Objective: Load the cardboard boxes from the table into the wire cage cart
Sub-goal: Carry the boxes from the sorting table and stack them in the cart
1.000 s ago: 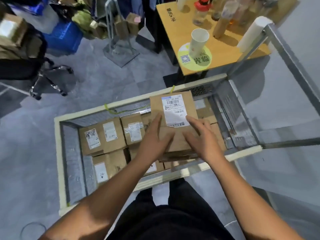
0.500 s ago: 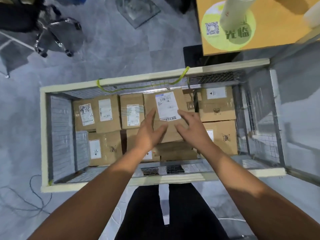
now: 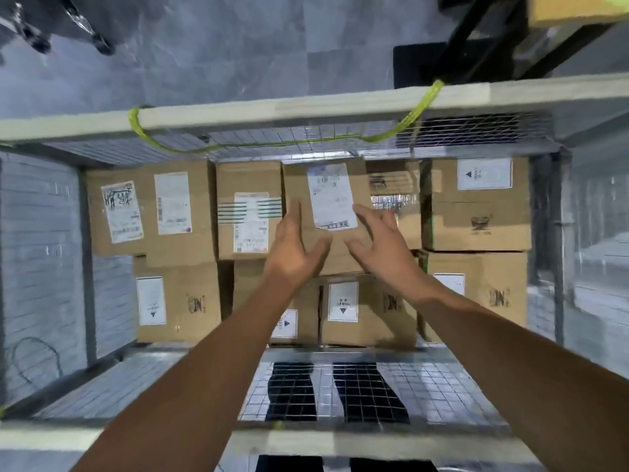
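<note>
Hands (image 3: 292,248) (image 3: 383,248) seemingly over labelled box (image 3: 332,195)

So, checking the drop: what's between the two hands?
Head view: the white-labelled cardboard box lies between the left hand and right hand, inside the wire cage cart.

Left hand (image 3: 292,253), right hand (image 3: 381,248) spread over labelled box (image 3: 332,199) in cart (image 3: 306,110)

Stockroom or parcel-handling back room.
A wire cage cart (image 3: 306,110) on grey floor tiles (image 3: 221,46) is packed with cardboard boxes (image 3: 476,223) bearing shipping labels (image 3: 173,202); a chair's wheeled base (image 3: 98,42) shows beyond.
</note>
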Demonstrator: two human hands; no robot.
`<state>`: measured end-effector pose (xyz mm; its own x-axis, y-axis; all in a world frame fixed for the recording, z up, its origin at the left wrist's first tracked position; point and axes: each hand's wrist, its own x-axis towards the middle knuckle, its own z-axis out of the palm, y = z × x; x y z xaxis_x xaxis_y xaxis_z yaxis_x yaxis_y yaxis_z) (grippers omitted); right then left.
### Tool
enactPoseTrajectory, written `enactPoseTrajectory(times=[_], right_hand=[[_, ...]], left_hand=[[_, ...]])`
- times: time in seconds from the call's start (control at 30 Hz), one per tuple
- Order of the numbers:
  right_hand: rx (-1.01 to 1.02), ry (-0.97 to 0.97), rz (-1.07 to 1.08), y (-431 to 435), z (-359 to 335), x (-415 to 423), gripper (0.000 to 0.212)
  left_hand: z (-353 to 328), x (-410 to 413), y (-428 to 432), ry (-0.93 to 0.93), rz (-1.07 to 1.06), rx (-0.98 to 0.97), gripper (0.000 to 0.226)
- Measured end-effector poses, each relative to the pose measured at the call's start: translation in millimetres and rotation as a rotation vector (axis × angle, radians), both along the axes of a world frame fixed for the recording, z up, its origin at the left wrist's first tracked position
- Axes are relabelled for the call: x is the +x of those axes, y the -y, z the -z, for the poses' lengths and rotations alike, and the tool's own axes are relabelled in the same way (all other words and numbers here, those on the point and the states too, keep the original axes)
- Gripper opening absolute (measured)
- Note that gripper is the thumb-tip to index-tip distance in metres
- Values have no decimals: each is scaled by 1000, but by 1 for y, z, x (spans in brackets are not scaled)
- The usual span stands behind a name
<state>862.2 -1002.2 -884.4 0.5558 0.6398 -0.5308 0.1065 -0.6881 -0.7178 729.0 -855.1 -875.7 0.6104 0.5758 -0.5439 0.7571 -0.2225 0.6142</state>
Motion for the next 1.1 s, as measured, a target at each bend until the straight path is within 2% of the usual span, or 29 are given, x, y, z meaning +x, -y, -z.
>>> enactPoseTrajectory(times=[0.13,0.27,0.47,0.6,0.77,0.9,1.1], right_hand=[[23,34,10,-13,34,5,66],[35,31,2,-18,55,1,64],[-40,57,-51,-17,60,-4,67],[-122,71,-142,-13,37,1,67],[-124,100,-80,1,-25,-6,59],[-118,134,99,24,-91,-22,55],[-149,245,159,58,-184,-50,59]], left_hand=[[35,8,-9,18,11,141,96],[63,7,-16,-107,54,346,95],[77,2,-15,-136,126,475,92],[64,8,-15,-230,150,413,96],[14,6,-25,-242,148,333,93],[-54,-6,-14,-91,184,324,81],[-159,-25,12,48,305,274,78]])
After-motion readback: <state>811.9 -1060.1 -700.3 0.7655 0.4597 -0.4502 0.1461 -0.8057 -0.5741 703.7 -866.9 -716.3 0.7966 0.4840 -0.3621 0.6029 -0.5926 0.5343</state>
